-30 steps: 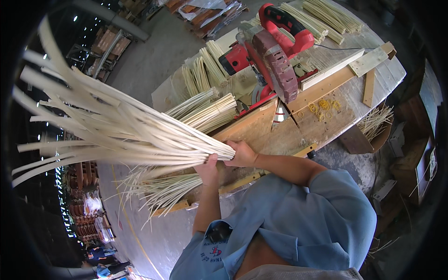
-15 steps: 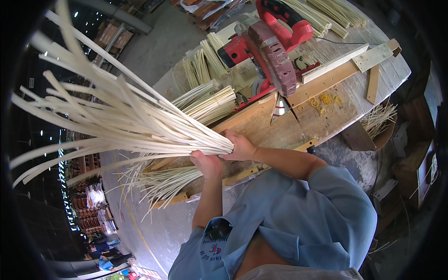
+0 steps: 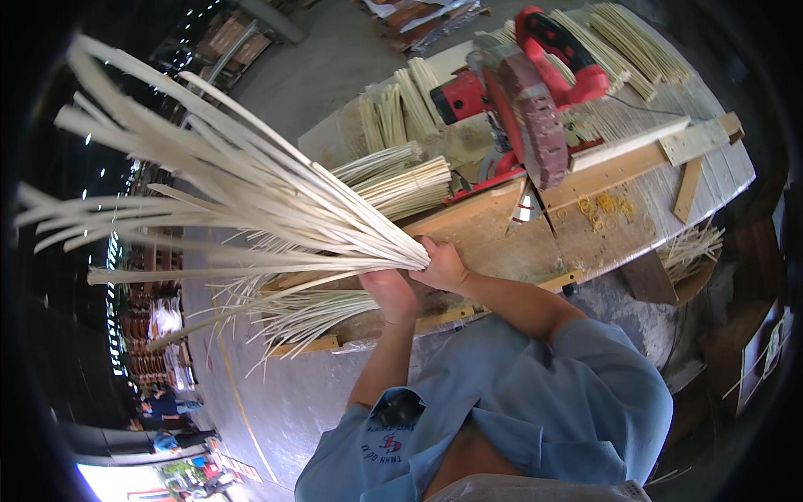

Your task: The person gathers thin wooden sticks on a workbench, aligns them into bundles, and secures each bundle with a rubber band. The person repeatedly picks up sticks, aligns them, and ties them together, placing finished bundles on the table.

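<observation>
A large bundle of pale rattan-like strips (image 3: 335,226) fans out to the upper left, its loose ends spread and partly blurred. My right hand (image 3: 441,265) is closed around the gathered right end of the strips. Just left of it, my left hand (image 3: 391,294) grips the bundle from below, with its fingers mostly hidden by the strips. Under the held bundle, more loose thin strips (image 3: 322,314) lie on the near left part of the workbench (image 3: 510,238).
Beyond my hands stands a red miter saw (image 3: 523,100) behind a wooden fence. Cut bundles (image 3: 410,188) lie left of it, with others behind. Yellow rubber bands (image 3: 604,209) lie right of the blade slot. A box of offcuts (image 3: 669,272) sits beyond the bench's near right edge.
The view has shifted, so the bench and saw appear further right and lower. The strips' loose ends have swung and spread differently. Both hands stay at the bundle's gathered end.
</observation>
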The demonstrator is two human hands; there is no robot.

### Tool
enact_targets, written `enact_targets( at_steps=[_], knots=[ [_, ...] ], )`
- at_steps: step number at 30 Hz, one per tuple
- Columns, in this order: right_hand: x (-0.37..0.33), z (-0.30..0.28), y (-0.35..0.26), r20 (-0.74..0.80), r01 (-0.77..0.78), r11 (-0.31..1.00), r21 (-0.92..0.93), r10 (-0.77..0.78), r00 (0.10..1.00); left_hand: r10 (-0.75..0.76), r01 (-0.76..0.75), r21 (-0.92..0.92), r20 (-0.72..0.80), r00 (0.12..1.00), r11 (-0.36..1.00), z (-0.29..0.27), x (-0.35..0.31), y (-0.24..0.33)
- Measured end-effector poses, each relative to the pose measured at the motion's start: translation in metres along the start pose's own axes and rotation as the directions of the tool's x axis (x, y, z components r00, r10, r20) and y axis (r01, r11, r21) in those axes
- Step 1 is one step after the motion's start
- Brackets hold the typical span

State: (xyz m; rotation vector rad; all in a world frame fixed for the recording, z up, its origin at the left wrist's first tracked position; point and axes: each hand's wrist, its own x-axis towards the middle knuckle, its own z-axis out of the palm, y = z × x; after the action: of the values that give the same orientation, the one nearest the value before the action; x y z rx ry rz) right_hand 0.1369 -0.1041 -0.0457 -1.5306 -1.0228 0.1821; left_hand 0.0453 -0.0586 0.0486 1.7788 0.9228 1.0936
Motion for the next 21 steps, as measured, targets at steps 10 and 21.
enact_targets(
  at_steps=[10, 21],
  knots=[
    [-0.008, 0.02, -0.007, -0.073, -0.09, 0.979, 0.183, 0.105, 0.992, -0.131, 0.111, -0.174, -0.108, 0.985, 0.978, 0.011, 0.012, 0.017],
    [0.019, -0.011, -0.002, 0.517, -0.207, 0.943, 0.261, 0.045, 0.855, 0.054, 0.066, -0.483, 0.229, 0.972, 0.873, -0.027, 0.024, -0.013]
  ],
)
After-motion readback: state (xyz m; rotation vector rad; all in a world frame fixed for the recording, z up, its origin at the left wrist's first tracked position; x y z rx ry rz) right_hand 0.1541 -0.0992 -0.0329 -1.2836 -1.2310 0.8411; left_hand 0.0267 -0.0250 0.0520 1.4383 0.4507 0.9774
